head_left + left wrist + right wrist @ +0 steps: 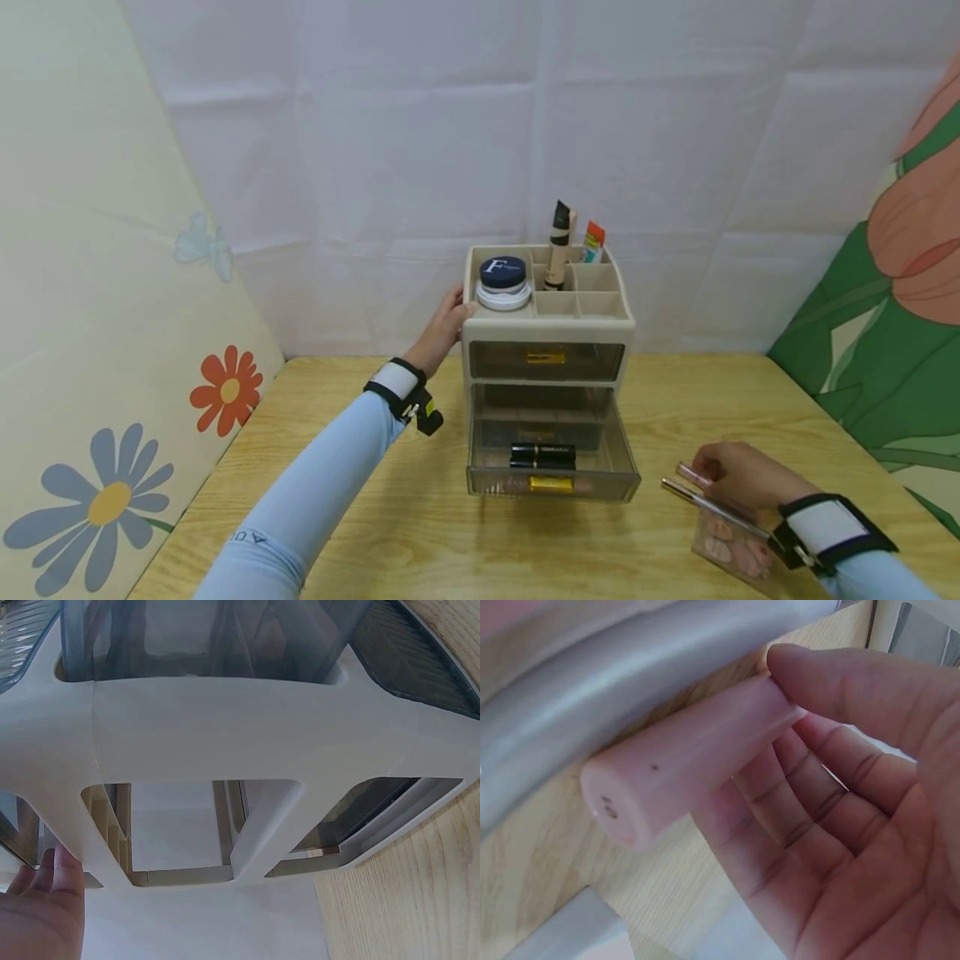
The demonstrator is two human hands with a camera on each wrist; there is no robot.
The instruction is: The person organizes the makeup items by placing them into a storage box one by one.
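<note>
- Woody table (pixel 397 542), white cloth (pixel 420 167) behind.
- Right of the drawer box (pixel 551 331), our right hand (pixel 750 475) pinched a pink tube (pixel 682 761); our left (pixel 444 323) rested against the box.
- Pinching near one end, we figured it could swivel, slip or knock the silver pen (pixel 708 504) alongside.
- Tube's long axis ran roughly parallel to the pen, marked end facing our wrist.
</note>
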